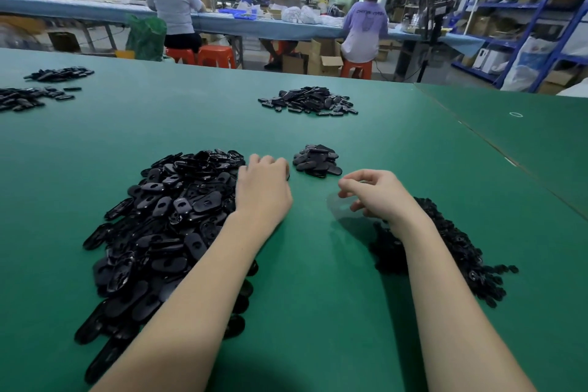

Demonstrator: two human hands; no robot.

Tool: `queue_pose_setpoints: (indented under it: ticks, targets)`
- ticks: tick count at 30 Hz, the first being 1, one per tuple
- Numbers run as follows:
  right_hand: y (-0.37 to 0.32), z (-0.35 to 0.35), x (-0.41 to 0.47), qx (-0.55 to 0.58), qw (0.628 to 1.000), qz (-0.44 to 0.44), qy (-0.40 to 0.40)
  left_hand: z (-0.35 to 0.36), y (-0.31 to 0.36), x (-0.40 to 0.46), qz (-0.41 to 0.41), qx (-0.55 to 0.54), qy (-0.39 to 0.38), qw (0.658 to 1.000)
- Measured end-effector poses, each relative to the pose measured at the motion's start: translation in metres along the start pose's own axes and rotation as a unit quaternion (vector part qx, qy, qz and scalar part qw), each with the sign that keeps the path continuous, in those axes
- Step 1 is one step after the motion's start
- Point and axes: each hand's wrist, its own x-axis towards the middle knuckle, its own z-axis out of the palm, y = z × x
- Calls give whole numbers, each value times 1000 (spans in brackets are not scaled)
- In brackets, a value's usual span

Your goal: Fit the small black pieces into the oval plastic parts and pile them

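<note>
A big heap of black oval plastic parts [168, 226] lies at the left on the green table [318, 264]. A heap of small black pieces [451, 251] lies at the right, partly hidden by my right forearm. Between them, farther back, sits a small pile of fitted ovals [316, 161]. My left hand [264, 188] rests knuckles up at the big heap's right edge, fingers curled down over an oval part [288, 174] of which only a dark sliver shows. My right hand [378, 194] hovers above the table, fingers loosely curled and apart, nothing visible in them.
A larger pile of black ovals [308, 102] lies farther back at the centre, and two more piles [35, 95] at the far left. A seam [496, 146] splits the table at the right. Beyond the table people sit on orange stools at a long blue bench; shelving stands at the right.
</note>
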Motion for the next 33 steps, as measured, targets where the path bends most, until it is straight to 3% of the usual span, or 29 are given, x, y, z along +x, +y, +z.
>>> queue_pose_setpoints:
  ticks: [5, 12, 16, 18, 21, 25, 26, 30, 33]
  targets:
    - [0, 9, 0, -32, 999, -14, -33, 1, -18, 1, -67, 57, -24, 996]
    - [-1, 14, -3, -57, 996, -18, -65, 2, -22, -3, -77, 35, 26, 996]
    - [-1, 12, -4, -59, 996, -18, -64, -2, -25, -1, -90, -29, 79, 992]
    - [-2, 10, -4, -57, 996, -18, -62, -7, -23, 2, -110, -114, 78, 984]
    - [-2, 5, -4, -58, 997, -17, -56, -12, -15, 8, -151, -313, -3, 938]
    - [-3, -6, -4, -72, 996, -16, -42, -13, 7, 3, -203, -572, -152, 780]
    - [-3, -10, -5, -96, 994, -17, -42, -12, 14, 0, -205, -596, -168, 758]
    - [-7, -29, -7, -276, 958, -8, -80, -8, 33, -13, -175, -588, -164, 772]
    - [-10, -41, -10, -342, 934, 25, -101, -6, 40, -19, -172, -586, -166, 775]
